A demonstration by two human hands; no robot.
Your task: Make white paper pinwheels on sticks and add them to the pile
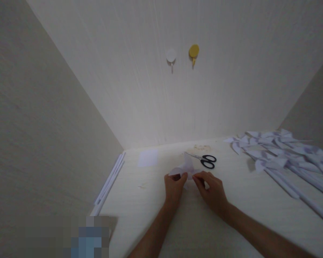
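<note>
Folding stage: my left hand (pixel 174 184) and right hand (pixel 211 190) both pinch a white folded paper piece (pixel 185 167) at bench (pixel 156 200) centre. Scissors (pixel 207 161) lie at one o'clock; finished paper pinwheels (pixel 280 154) at three. Next, I judge, a firm crease.

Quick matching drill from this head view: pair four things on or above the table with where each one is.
Things:
1. scissors
2. paper pinwheel
3. finished pinwheels
4. yellow hook

Places:
A. on the wall
B. piled at the table's right side
C. between both hands
D. flat on the table just beyond the hands

Pairs: 1-D, 2-C, 3-B, 4-A
</note>
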